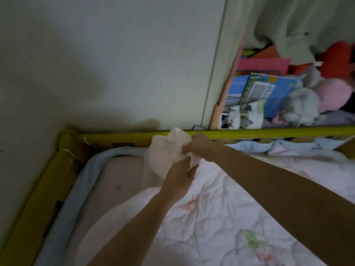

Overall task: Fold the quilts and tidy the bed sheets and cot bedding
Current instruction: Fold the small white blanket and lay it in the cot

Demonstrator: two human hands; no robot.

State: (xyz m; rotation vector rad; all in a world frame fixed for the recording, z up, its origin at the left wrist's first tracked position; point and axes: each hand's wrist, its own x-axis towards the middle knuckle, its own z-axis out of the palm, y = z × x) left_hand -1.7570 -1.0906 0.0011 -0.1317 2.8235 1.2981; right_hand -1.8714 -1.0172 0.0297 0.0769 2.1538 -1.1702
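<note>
A bunched corner of the pale pink quilt (165, 150) is lifted off the cot, held between both hands, its top edge rising in front of the yellow rail (249, 132). The right hand (199, 146) grips the bunch from the far side, fingers curled into the fabric. The left hand (178, 177) pinches the same fabric from just below and nearer the body. The rest of the quilt, printed with faint pink and green figures, spreads beneath both forearms. Left of the hands a light blue padded border (90, 169) runs along the cot's edge inside the yellow frame. Beyond the right hand, past the rail, boxes (269, 93) and soft toys (315, 96) are piled under a green curtain (288, 25).
</note>
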